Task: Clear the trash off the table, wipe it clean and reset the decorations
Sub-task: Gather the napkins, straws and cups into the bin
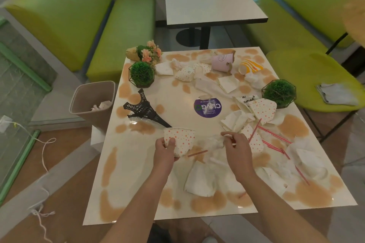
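**Both hands on trash, near edge of table**

Left hand [165,149] grips a polka-dot paper cup [180,142], thumb on the wall, cup tipped with its mouth facing away, lifted at 7 o'clock of the table [138,173]. Right hand [236,148] pinches a crumpled white napkin [214,141] at 6 o'clock, fingers curled round it; a red straw [197,153] lies between the hands.

More napkins, flattened dotted cups and striped straws [274,134] pile up from 3 to 5 o'clock. Brown spill patches [308,191] ring the whole tabletop. Purple round sticker [207,107] at centre.

Black Eiffel Tower model [145,109] lies on its side at 9 o'clock. Green ball plant in wire frame [141,74] upright at 10, a second one [279,92] at 3. Flower bunch [148,53] tipped over at 11, hanging off the corner. Pink bucket [222,62] on its side at 12, yellow-striped cup [249,66] just beside it at 1.

Beige bin [92,102] on the floor, touching the table's left edge, some trash inside. Grey cloth [336,93] on the green seat at right.
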The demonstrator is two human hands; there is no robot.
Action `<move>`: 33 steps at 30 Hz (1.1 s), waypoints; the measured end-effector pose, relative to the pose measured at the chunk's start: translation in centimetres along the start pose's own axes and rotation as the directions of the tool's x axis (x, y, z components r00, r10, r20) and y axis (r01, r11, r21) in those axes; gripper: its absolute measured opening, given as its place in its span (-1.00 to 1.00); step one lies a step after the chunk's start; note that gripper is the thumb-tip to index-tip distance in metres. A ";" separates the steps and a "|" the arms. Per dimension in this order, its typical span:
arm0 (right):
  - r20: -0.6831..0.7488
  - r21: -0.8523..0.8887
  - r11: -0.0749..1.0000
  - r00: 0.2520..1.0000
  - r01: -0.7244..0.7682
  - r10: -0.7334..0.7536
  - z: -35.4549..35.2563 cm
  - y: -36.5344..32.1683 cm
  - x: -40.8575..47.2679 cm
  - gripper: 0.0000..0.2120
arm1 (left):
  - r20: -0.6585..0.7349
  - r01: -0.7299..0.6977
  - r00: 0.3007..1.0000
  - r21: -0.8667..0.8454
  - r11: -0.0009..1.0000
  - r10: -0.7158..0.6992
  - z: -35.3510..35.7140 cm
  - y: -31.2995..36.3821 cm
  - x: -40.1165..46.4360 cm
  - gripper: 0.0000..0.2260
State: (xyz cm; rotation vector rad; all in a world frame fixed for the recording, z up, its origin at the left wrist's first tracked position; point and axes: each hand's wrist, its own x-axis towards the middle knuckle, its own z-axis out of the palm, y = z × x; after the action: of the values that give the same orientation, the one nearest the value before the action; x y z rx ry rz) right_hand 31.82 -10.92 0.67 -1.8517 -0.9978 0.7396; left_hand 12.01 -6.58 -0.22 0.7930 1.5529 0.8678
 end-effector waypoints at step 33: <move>0.326 0.209 0.977 0.945 -0.045 -0.026 40.4 -23.5 8.4 -0.71 | -0.281 0.043 0.959 0.027 0.999 -0.033 -30.4 13.7 27.8 -0.50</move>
State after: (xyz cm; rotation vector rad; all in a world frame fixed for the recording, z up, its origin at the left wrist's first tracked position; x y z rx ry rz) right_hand -4.16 19.94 3.45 -1.5772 -1.0693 1.1429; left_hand -21.56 20.87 0.89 0.6815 1.8291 0.9603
